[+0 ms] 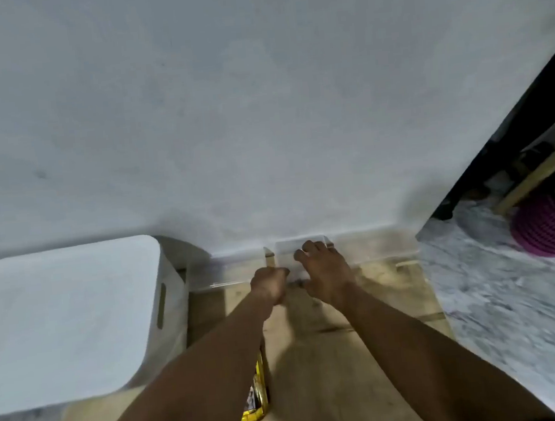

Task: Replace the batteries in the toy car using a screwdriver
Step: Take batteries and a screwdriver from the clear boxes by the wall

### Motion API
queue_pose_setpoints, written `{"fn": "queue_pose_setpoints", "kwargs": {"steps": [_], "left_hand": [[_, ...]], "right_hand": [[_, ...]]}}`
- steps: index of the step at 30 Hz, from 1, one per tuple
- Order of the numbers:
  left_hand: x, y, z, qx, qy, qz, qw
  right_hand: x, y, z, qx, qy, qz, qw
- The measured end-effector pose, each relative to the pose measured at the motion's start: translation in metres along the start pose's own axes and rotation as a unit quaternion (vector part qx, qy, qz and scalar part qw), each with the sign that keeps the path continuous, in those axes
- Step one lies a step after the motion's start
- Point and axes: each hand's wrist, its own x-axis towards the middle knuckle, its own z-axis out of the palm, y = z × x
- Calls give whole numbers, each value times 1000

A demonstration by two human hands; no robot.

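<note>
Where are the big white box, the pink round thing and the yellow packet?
big white box (67, 316), head view, middle of its top.
pink round thing (553, 230), head view, its ribbed side.
yellow packet (260, 379), head view, its bright upper strip.

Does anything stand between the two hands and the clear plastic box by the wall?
Nothing visible does. The right hand rests on top of the clear box, and the left hand, fingers curled, is at its front edge.
</note>
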Motion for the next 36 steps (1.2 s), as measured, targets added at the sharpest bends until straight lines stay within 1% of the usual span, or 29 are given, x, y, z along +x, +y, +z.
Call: {"fn": "queue_pose_setpoints", "kwargs": {"steps": [1,4,7,13,15,19,21,24,27,30,32,34,36], "left_hand": [[3,1,1,-38,3,-1,999],[3,8,-1,-110,-12,-31,993],[12,10,-1,-156,-34,-58,985],[11,13,-4,-249,-62,-80,963],[12,12,-3,-262,-66,-80,959],[19,2,-3,-239,-62,-68,967],[19,2,-3,-217,-68,-63,972],[19,3,-5,-193,-77,-64,976],[17,0,-8,-160,-91,-63,981],[15,4,-14,-107,-60,-46,991],[10,17,-19,-104,-24,-18,994],[10,29,-23,-93,2,16,996],[10,36,-23,-87,12,48,995]], "right_hand": [[2,-2,1,-33,-13,-7,999],[8,-7,2,-83,-5,-16,996],[12,-12,-2,-86,-15,-25,996],[9,-34,5,-93,-43,44,994],[8,-38,5,-91,-36,59,993],[6,-33,4,-88,-20,44,995],[5,-20,5,-89,-12,11,996],[2,-1,-8,-75,41,-71,994],[6,1,-43,-63,100,-113,987],[18,4,-69,-76,146,-111,980],[25,8,-78,-71,160,-96,980],[30,11,-79,-55,145,-82,984],[31,14,-74,1,137,-52,989]]}}
